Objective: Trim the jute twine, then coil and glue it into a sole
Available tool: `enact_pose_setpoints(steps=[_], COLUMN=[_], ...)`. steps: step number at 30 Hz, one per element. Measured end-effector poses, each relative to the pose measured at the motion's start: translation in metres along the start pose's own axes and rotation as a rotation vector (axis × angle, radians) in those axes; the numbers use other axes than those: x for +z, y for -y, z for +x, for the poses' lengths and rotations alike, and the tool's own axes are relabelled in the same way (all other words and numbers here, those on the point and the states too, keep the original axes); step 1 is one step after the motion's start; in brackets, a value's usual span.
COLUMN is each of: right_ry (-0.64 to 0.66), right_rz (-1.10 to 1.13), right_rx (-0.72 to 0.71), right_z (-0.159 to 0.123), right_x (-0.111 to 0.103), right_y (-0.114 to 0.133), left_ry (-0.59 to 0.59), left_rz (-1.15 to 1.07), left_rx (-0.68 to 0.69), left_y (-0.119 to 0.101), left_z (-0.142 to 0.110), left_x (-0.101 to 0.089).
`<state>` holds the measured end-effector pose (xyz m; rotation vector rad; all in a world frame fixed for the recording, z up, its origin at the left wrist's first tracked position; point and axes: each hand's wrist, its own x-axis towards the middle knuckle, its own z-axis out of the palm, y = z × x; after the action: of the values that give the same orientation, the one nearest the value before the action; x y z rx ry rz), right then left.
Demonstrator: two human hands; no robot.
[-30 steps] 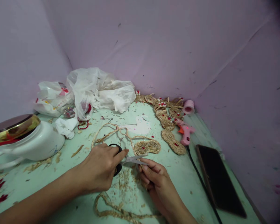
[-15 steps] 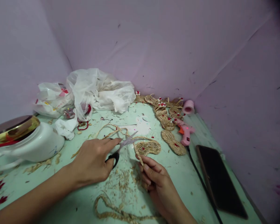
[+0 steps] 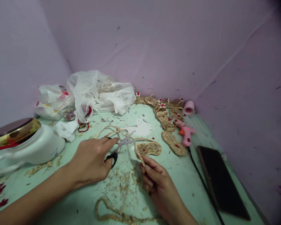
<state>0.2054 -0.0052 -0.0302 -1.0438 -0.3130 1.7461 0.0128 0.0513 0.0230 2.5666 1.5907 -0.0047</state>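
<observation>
Nearest, a loose braid (image 3: 112,216) loops along the near edge, lying as it did a second ago. Just beyond it, fibre scraps (image 3: 121,184) litter the green table (image 3: 84,200). The right hand (image 3: 158,181) has barely moved and pinches the end of a braided cord (image 3: 139,156) between thumb and fingers. The left hand (image 3: 91,161) grasps the scissors (image 3: 126,142) by their black loops. A second ago the blades reached the right hand's fingertips; now they are drawn back to the left, spread and pointing far, clear of those fingertips. The left hand partly covers the handles. The cord runs to a coiled oval (image 3: 150,148) just beyond the right hand, which lies where it did.

To the right lies a dark phone (image 3: 222,181), with a black cable (image 3: 201,181) running beside it up to a pink glue gun (image 3: 187,136). A second oval (image 3: 174,143) sits just left of the gun. On the left stands a white handled pot (image 3: 46,145). Farther off are a pink roll (image 3: 189,107), right, and crumpled plastic bags (image 3: 100,90), left, by the purple wall (image 3: 150,47).
</observation>
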Motion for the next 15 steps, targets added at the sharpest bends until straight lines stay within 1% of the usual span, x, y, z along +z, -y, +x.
enact_pose_setpoints(steps=[4,6,8,12,15], right_ry=[-0.009,-0.007,-0.006,-0.008,-0.007], right_rz=[0.017,0.018,0.014,0.005,0.005], right_rx=[0.007,0.009,0.006,0.002,-0.002], right_z=[0.0,-0.001,-0.001,0.0,0.001], right_x=[0.0,0.0,0.0,-0.001,-0.001], right_y=[0.0,0.0,-0.001,-0.001,-0.001], left_ry=[-0.06,-0.077,-0.086,-0.103,-0.115], left_rz=[0.014,0.031,0.044,0.063,0.073], left_rx=[-0.197,-0.256,-0.269,-0.254,-0.274], left_y=[0.007,0.01,0.012,0.013,0.014], left_z=[0.005,0.007,0.008,0.009,0.01], left_x=[0.0,0.001,0.001,0.002,0.002])
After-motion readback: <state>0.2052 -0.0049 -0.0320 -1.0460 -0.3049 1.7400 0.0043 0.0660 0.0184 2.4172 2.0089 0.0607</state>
